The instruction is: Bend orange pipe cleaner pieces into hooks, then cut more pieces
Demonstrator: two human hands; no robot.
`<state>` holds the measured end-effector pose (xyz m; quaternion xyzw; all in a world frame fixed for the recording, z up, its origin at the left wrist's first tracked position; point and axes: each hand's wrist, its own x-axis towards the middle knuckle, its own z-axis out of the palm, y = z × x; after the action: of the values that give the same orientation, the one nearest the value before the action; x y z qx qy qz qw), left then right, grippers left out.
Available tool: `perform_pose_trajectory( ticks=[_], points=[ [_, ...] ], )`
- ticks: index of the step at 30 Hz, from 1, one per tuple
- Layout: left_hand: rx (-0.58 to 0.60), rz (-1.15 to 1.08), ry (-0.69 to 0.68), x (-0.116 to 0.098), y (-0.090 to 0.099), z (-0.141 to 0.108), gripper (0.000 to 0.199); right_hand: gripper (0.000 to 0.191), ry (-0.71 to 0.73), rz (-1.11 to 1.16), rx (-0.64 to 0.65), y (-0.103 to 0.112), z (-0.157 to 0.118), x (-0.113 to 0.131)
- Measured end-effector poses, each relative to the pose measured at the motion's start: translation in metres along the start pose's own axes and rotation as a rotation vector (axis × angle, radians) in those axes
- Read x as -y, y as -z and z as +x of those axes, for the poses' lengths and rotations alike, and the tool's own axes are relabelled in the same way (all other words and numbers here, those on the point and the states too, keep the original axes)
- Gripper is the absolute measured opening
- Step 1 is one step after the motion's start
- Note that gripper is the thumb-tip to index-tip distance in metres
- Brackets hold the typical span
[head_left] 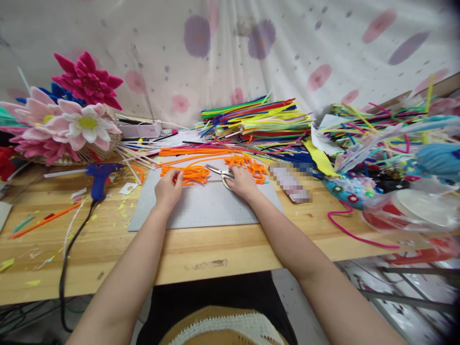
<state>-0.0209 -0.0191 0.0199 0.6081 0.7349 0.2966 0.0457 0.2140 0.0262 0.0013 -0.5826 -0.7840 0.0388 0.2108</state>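
Note:
On a grey board [212,208] lies a bundle of short orange pipe cleaners [196,175]. My left hand [169,189] is at the bundle's left end, its fingers curled together; whatever they pinch is too small to make out. My right hand [242,182] is closed around the white handles of small scissors [217,170], whose blades point left towards the bundle. Bent orange pieces [257,168] lie just beyond and to the right of my right hand. Long orange pipe cleaners [187,152] stretch across behind the board.
A blue glue gun [100,179] with a black cord lies left of the board, near felt-like flowers [88,123]. Colourful pipe cleaners [258,120] are piled at the back. A partly blurred flat object [289,183] and a plastic-wrapped roll [413,208] are on the right.

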Motion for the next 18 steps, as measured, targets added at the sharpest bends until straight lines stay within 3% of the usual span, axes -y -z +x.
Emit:
perform_pose_trajectory(
  ticks=[5, 7, 11, 14, 18],
  points=[
    [-0.049, -0.049, -0.103, 0.004, 0.004, 0.000, 0.030, 0.045, 0.044, 0.055, -0.274, 0.012, -0.001, 0.009],
    [-0.015, -0.085, -0.197, 0.001, 0.004, -0.002, 0.029, 0.049, 0.083, 0.018, -0.285, 0.015, 0.002, 0.012],
    [0.033, -0.169, -0.343, -0.005, 0.004, -0.008, 0.030, 0.036, 0.065, -0.031, -0.236, 0.023, 0.012, 0.014],
    [-0.022, -0.244, -0.335, -0.007, 0.004, -0.008, 0.029, 0.034, 0.030, 0.069, -0.305, 0.035, 0.021, 0.015],
    [-0.080, -0.421, -0.232, -0.007, 0.000, -0.003, 0.027, 0.027, 0.074, 0.389, -0.377, 0.049, 0.029, 0.030]
  ],
)
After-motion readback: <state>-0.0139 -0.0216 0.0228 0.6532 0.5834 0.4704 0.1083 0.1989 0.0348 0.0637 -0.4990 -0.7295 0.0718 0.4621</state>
